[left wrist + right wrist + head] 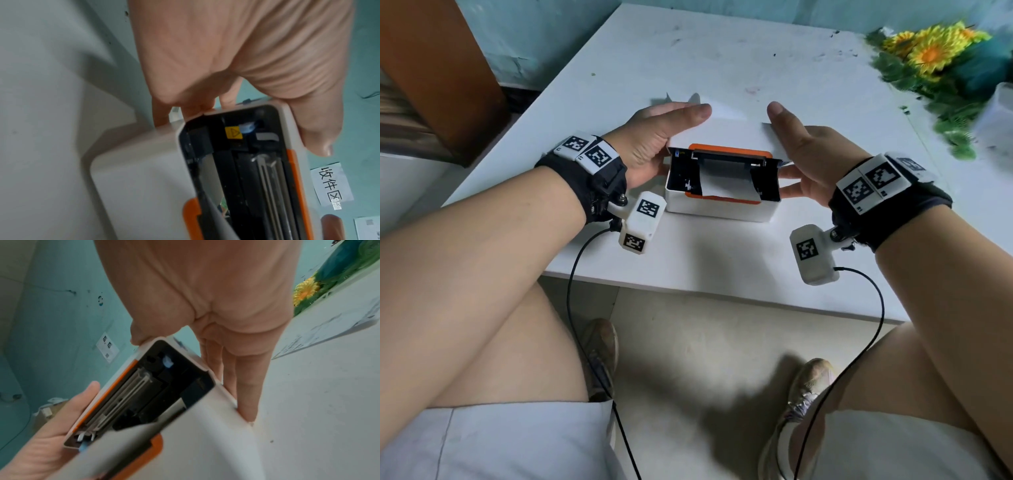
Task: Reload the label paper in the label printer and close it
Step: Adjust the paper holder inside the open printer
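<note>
A white label printer with orange trim stands on the white table. Its lid is tilted partway down over the dark paper bay. White label paper runs up out of the bay under the lid. My left hand grips the lid's left end, thumb flat along its outer face and fingers curled at the end. My right hand has its thumb on the lid's right corner, and its straight fingers lie along the printer's right side. The lid's metal print bar shows inside.
Artificial sunflowers and a clear container sit at the table's far right. A printed sheet lies to the right of the printer. A brown cabinet stands left of the table. The table's near edge is just behind my wrists.
</note>
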Demonstrator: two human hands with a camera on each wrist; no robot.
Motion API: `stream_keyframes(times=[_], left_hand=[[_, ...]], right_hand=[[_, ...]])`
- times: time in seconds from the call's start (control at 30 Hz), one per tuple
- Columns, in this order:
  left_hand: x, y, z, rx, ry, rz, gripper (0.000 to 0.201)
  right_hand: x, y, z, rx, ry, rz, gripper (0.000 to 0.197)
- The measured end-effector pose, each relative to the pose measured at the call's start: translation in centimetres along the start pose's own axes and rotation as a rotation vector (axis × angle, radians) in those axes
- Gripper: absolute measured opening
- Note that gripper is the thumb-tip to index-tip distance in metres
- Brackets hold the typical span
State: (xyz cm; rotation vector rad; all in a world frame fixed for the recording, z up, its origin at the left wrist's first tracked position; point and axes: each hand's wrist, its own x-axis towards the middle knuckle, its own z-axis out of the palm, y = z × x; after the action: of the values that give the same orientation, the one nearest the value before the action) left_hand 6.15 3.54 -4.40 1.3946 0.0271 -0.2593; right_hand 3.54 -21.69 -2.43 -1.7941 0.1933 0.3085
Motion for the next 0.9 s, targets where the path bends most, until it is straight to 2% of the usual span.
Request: stream_keyframes(times=[0.07,0.2,0.33,0.5,0.73,0.9], left_hand=[[0.3,-0.1,-0.2,-0.017,0.0,0.012,0.043],[0.6,-0.3,-0.1,-0.039,-0.003,0.007,0.053],[0.9,-0.6,0.0,-0.052,-0.014,0.011,0.051],[1.0,-0.7,-0.3,-0.017,-0.048,0.025,0.048],[1.0,-0.8,-0.9,0.102,-0.153,0.027,0.056],[0.9,-0.9,-1.2,0.129,-0.208,0.026,0.051]], right_hand=[[0.2,0.3,-0.1,-0.042,0.006,-0.024,0.089],[0.5,0.9,0.1,-0.07,0.033,-0.106,0.073],[0.7,1.2,0.1,-0.078,0.06,-0.134,0.06],[0.8,1.4,0.1,-0.063,0.07,-0.152,0.075],[0.5,1.7,0.3,-0.058,0.081,-0.207,0.088],[-0.2,1.8,-0.1,-0.093,0.069,-0.226,0.113]])
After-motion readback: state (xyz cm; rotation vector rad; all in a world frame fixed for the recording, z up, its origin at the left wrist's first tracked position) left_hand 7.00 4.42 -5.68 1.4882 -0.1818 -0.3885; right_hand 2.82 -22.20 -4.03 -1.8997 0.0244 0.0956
